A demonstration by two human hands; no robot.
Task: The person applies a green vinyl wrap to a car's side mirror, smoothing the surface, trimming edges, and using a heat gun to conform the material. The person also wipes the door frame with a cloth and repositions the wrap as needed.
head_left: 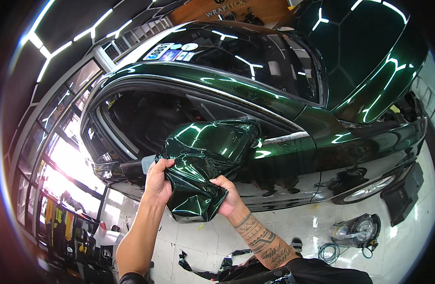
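Observation:
A glossy dark green wrap film (196, 189) is draped over the side mirror (212, 139) of a car door and hangs below it in loose folds. My left hand (158, 182) grips the film's left edge, its thumb on top. The right edge is pinched in my right hand (228, 196), lower down. Smooth film covers the upper face of the mirror, while creases run between my hands. Behind the mirror is the car's dark green door (279, 158), with its window lowered. A pale blue-grey piece (149, 164) shows just beyond my left hand.
The car's hood (364, 57) stands raised at the right. A round shop vacuum (357, 230) with a coiled hose (329, 253) sits on the tiled floor (194, 239). Film scraps (222, 262) lie near my feet. At the left are a white heat-gun-like tool (105, 234) and glass doors (68, 177).

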